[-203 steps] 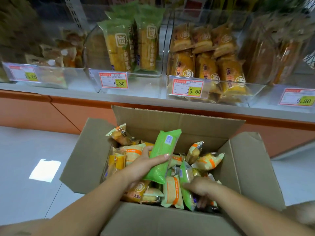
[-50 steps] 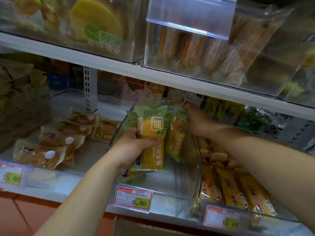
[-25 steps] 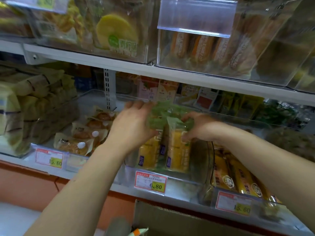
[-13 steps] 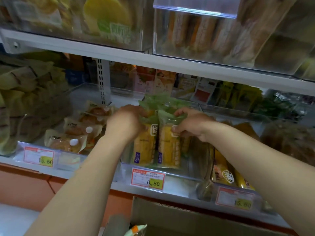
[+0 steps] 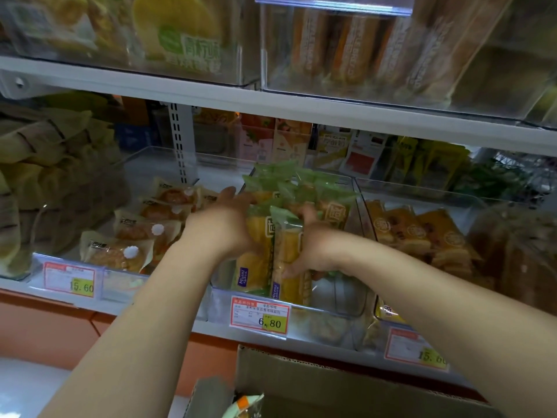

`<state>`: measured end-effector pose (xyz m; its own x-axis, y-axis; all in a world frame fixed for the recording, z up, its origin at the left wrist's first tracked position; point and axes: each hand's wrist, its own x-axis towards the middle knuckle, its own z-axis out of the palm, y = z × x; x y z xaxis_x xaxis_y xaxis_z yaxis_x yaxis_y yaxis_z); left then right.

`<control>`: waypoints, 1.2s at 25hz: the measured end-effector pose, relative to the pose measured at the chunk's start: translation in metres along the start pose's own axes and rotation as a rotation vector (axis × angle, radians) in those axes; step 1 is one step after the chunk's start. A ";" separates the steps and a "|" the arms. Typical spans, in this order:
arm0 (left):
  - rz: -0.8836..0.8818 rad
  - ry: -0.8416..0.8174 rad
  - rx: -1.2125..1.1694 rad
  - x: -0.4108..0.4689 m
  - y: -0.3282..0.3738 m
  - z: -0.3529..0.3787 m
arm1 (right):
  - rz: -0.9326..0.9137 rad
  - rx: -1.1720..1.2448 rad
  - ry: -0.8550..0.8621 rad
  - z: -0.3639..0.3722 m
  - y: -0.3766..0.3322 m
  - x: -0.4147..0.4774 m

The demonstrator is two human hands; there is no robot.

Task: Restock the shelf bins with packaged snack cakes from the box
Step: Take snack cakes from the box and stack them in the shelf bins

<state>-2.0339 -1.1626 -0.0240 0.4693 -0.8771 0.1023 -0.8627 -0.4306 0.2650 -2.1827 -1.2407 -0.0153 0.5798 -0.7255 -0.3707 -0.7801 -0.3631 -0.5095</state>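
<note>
Several green-and-yellow snack cake packs (image 5: pixel 261 251) stand upright in the clear middle bin (image 5: pixel 337 310), which carries a 6.80 price tag (image 5: pixel 259 316). My left hand (image 5: pixel 221 226) presses with straight fingers against the left side of the front packs. My right hand (image 5: pixel 312 247) grips the front right pack (image 5: pixel 287 277) at mid-height, thumb on its face and fingers curled behind it. The cardboard box (image 5: pixel 304 384) sits below the shelf, with one orange-and-green pack (image 5: pixel 245 405) showing at its corner.
A bin of brown-wrapped cakes (image 5: pixel 135 236) lies to the left, and a bin of orange packs (image 5: pixel 419 236) to the right, both tagged 15.60. The upper shelf (image 5: pixel 271 107) with more clear bins hangs close overhead. An orange cabinet front runs below.
Both hands have slid down from the packs' tops to their middles. My left hand has flattened against the packs' side, and the front packs stand straighter.
</note>
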 end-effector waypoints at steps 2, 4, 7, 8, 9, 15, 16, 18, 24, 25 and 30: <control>0.009 0.023 0.087 0.000 0.001 0.006 | -0.001 0.063 0.065 0.000 0.002 -0.001; 0.023 0.117 0.086 -0.001 0.001 0.009 | -0.018 0.113 0.160 -0.002 0.003 0.001; 0.024 0.179 0.059 -0.002 -0.001 0.011 | -0.018 0.089 0.165 -0.002 0.002 0.005; 0.015 0.179 0.065 -0.003 0.000 0.012 | -0.006 0.071 0.156 -0.001 0.001 0.005; 0.002 0.178 0.081 -0.003 0.000 0.013 | 0.000 0.062 0.156 0.000 0.000 0.005; 0.041 0.100 -0.002 -0.013 -0.002 0.004 | -0.015 0.019 0.154 -0.004 -0.002 -0.011; 0.032 0.101 -0.042 -0.018 -0.002 -0.002 | -0.021 0.028 0.156 -0.009 -0.004 -0.020; 0.011 0.157 -0.076 -0.034 0.001 -0.015 | -0.078 -0.005 0.204 -0.019 -0.006 -0.044; 0.352 0.528 -0.076 -0.129 0.036 -0.040 | -0.512 0.128 0.553 -0.002 0.054 -0.163; 0.443 0.512 -0.111 -0.147 0.046 -0.032 | -0.473 0.099 0.447 0.011 0.076 -0.175; 0.432 -0.294 -0.093 -0.207 0.069 0.094 | -0.057 -0.322 -0.288 0.107 0.188 -0.146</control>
<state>-2.2079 -1.0308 -0.1174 -0.0092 -0.9988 -0.0486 -0.9391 -0.0080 0.3434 -2.3886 -1.1407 -0.1399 0.6302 -0.5227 -0.5741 -0.7520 -0.5948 -0.2840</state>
